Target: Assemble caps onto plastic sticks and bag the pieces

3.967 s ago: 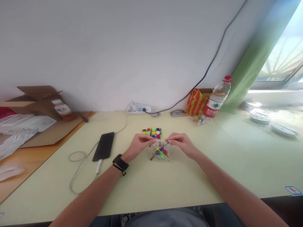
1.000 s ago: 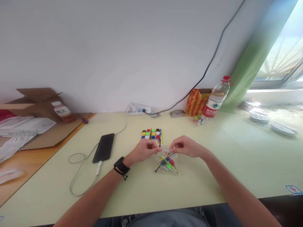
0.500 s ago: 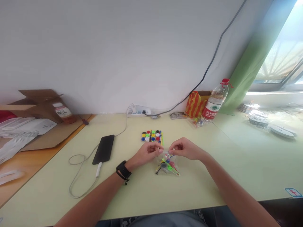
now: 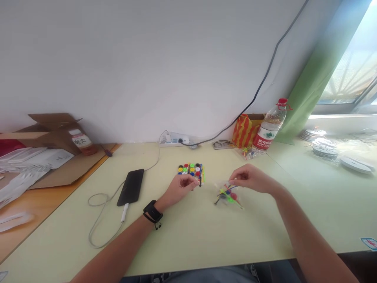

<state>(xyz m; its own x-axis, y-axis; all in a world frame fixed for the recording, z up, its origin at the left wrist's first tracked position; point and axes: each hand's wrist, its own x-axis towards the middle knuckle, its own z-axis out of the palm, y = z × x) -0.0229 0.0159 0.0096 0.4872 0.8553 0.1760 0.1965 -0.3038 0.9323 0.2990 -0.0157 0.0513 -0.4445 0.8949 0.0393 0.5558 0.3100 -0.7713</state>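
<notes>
My right hand (image 4: pixel 247 179) pinches the top of a small clear plastic bag (image 4: pixel 228 195) just above the table. Coloured wheels and thin plastic sticks, green, red, blue, yellow and black, fill the bag. To its left, apart from it, my left hand (image 4: pixel 182 186) has thumb and fingertips drawn together, with nothing visible between them. Right behind that hand lies a set of small coloured wheels (image 4: pixel 192 165) in rows, with coloured sticks (image 4: pixel 204 173) beside them. The hand covers the set's front edge.
A black phone (image 4: pixel 130 187) with a charging cable lies left. Behind stand a power strip (image 4: pixel 174 140), glasses (image 4: pixel 222 144), a striped bag (image 4: pixel 244 131) and a large water bottle (image 4: pixel 268 131). Cardboard (image 4: pixel 55 173) and a drink bottle (image 4: pixel 82 142) are far left, stacked white discs (image 4: pixel 324 149) far right.
My left hand has let go of the plastic bag. My right hand has carried the bag to the right, away from the left hand, and it is slightly blurred.
</notes>
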